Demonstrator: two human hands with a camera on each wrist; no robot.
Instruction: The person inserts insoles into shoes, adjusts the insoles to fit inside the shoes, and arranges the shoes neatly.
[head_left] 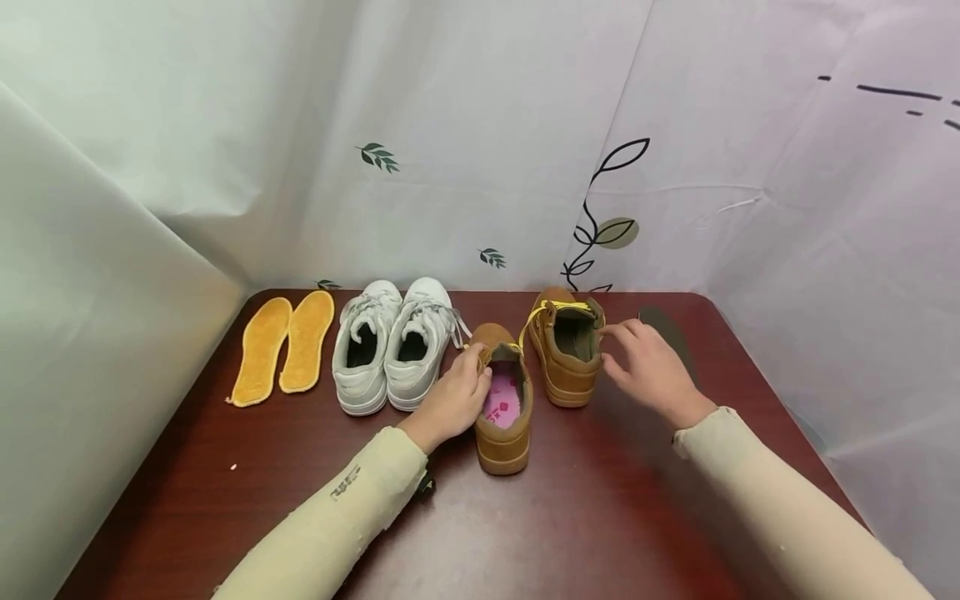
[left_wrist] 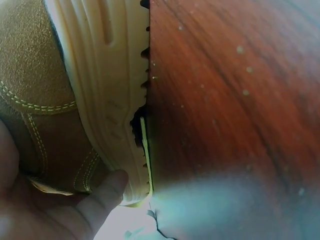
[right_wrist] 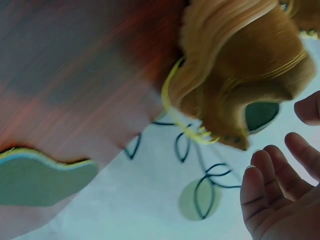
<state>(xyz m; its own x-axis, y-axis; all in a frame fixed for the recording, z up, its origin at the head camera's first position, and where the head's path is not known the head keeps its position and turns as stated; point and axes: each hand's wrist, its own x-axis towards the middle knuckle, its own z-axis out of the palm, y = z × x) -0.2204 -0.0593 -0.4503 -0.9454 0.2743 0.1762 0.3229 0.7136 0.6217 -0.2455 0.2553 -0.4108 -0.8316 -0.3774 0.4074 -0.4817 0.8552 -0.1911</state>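
A brown suede shoe (head_left: 504,446) with a pink printed insole (head_left: 504,402) inside stands at the middle of the table. My left hand (head_left: 456,398) grips its left side near the laces; the left wrist view shows a finger along the pale sole (left_wrist: 102,80). Farther back and to the right is the matching brown shoe (head_left: 567,379), with yellow laces (head_left: 561,306) and a dark interior. Beside its opening is my right hand (head_left: 647,367), fingers loosely bent. In the right wrist view a small gap separates those fingers (right_wrist: 275,170) from the shoe.
Two white sneakers (head_left: 362,385) stand left of the brown shoes. Two yellow fuzzy insoles (head_left: 261,350) lie at the far left of the table (head_left: 315,475). A dark grey-green insole (right_wrist: 45,182) lies at the right, partly behind my right hand. Fabric walls (head_left: 465,125) surround the table.
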